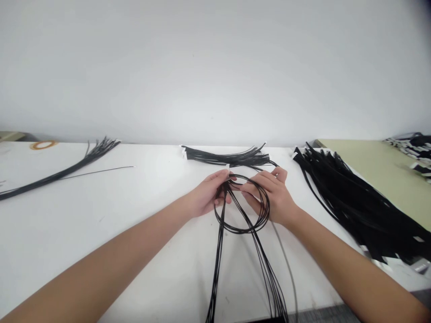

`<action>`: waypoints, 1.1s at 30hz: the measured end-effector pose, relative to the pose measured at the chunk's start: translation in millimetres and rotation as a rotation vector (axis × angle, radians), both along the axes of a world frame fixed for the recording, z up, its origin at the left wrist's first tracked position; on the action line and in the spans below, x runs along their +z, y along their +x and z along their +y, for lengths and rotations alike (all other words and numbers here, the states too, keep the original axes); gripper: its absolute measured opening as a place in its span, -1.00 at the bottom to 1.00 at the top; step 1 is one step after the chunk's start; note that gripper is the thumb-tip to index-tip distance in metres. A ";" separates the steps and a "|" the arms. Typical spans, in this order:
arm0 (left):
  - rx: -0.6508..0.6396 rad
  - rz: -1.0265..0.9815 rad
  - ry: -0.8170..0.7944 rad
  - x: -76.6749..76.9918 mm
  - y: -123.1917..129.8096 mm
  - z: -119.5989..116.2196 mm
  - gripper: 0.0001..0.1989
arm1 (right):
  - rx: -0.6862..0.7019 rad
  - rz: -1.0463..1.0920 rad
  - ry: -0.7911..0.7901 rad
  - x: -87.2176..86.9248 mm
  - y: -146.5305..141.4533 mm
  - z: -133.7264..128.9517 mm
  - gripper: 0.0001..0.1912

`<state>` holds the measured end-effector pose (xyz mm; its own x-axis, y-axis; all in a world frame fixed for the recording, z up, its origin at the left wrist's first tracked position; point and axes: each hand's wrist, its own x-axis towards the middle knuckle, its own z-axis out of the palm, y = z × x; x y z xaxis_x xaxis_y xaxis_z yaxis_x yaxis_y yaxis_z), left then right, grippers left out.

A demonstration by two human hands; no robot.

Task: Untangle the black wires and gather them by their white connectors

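Observation:
A looped bundle of thin black wires (242, 231) hangs between my two hands above the white table, its long ends running down past the bottom of the view. My left hand (210, 195) pinches the bundle near a small white piece (228, 168) at its top. On the other side, my right hand (271, 193) has its fingers bent around the loop's upper right part, fingertips pointing toward my left hand. Some fingertips of both hands are hidden behind the wires.
Black wires with white connectors (225, 157) lie at the table's back. A thick pile of black cables (357, 202) covers the right side, beside a yellowish board (377, 166). At left are a long wire bundle (67, 171) and an orange ring (43, 145).

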<state>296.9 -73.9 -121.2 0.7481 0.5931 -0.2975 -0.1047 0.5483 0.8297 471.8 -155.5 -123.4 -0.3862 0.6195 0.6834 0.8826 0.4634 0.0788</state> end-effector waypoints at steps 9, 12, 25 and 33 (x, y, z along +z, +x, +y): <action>-0.029 0.005 -0.019 0.9 -0.7 0.1 -0.74 | 0.159 0.628 -0.312 3.4 11.2 5.1 -0.91; -0.022 0.014 -0.013 0.5 -1.4 0.5 -0.72 | 0.078 1.088 -0.417 5.7 10.9 7.3 -0.92; -0.061 0.021 0.029 1.5 -2.7 -0.3 -0.73 | 0.106 2.164 0.006 28.4 57.1 21.7 -0.82; -0.048 0.028 0.037 0.2 -2.4 -0.5 -0.71 | 0.063 1.730 -0.307 45.4 31.7 -4.1 -0.91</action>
